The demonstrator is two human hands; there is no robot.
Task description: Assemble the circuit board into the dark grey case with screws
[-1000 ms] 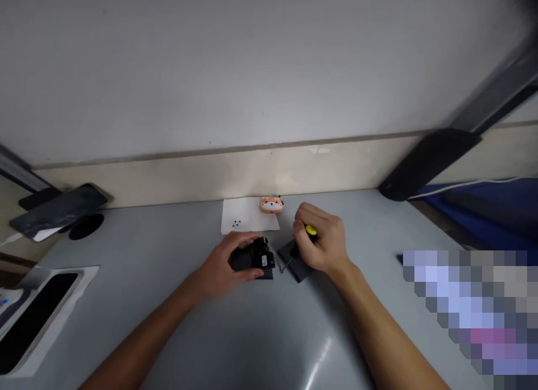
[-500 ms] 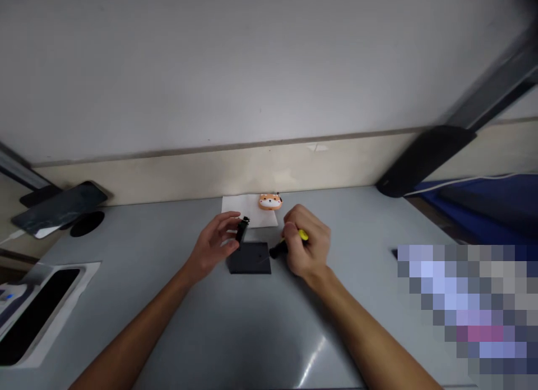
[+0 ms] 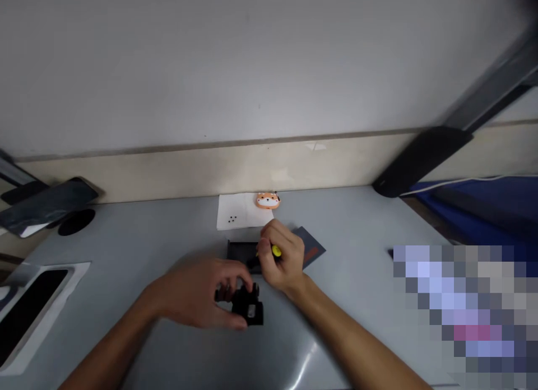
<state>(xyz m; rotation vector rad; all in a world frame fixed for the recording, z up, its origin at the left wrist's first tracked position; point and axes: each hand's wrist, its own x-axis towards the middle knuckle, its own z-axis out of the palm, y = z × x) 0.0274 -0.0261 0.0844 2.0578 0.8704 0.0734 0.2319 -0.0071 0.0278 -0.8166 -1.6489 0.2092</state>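
Note:
My left hand (image 3: 197, 295) is curled around a small black device (image 3: 247, 307) low on the grey table (image 3: 168, 250), its fingers closed on it. My right hand (image 3: 281, 261) is closed on a small screwdriver with a yellow-topped handle (image 3: 276, 251). The screwdriver's tip points at a flat black plate (image 3: 241, 250) lying just left of that hand. A dark card with an orange patch (image 3: 310, 249) shows behind the right hand.
A white paper sheet (image 3: 239, 213) carrying tiny black screws (image 3: 231, 219) lies by the back wall, beside an orange animal figure (image 3: 268, 200). A phone on a stand (image 3: 46, 206) is at far left, a white tray (image 3: 29, 311) below it. A black lamp base (image 3: 420, 160) stands right.
My left hand has dropped toward me and now grips the black device near the table's front. My right hand with the screwdriver has shifted left, uncovering the dark card.

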